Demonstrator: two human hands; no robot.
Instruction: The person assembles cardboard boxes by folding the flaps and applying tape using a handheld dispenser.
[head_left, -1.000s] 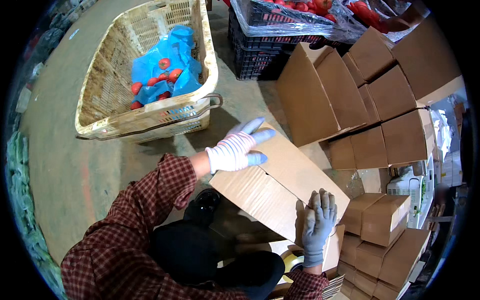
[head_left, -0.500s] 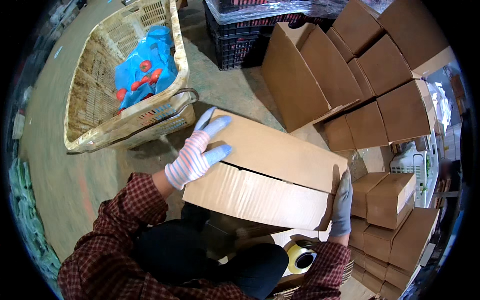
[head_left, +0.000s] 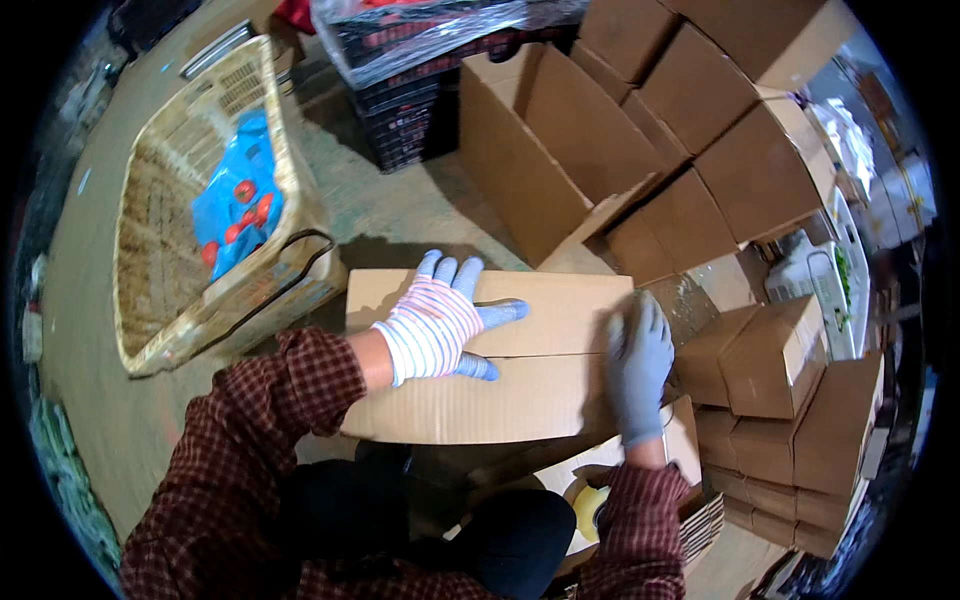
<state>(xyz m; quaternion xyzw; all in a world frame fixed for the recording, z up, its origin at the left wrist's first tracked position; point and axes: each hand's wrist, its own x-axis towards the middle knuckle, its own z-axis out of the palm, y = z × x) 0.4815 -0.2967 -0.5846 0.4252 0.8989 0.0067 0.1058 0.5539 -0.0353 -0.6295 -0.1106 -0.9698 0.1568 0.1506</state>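
Note:
A closed brown cardboard box [head_left: 540, 395] lies across in front of me, its two top flaps nearly meeting along a narrow seam. My left hand [head_left: 440, 320], in a striped glove with blue-grey fingers, rests spread on the box top near its left half, across the seam. At the box's right end is my right hand [head_left: 640, 365] in a grey glove, its thumb side on the top and its fingers over the end edge. Below the right wrist, a roll of clear yellowish tape [head_left: 592, 510] sits in an open carton, partly hidden by my sleeve.
At left stands a dirty cream plastic crate [head_left: 285, 235] holding red tomatoes [head_left: 245, 192] on a blue plastic bag [head_left: 225, 200]. Black crates [head_left: 400, 125] wrapped in film stand at the back. Empty cartons [head_left: 520, 150] are stacked at right, with more folded boxes [head_left: 760, 370] nearer.
The box has turned level and its flap gap has narrowed. My left hand has slid from the far left corner onto the top. The right hand has moved up along the end.

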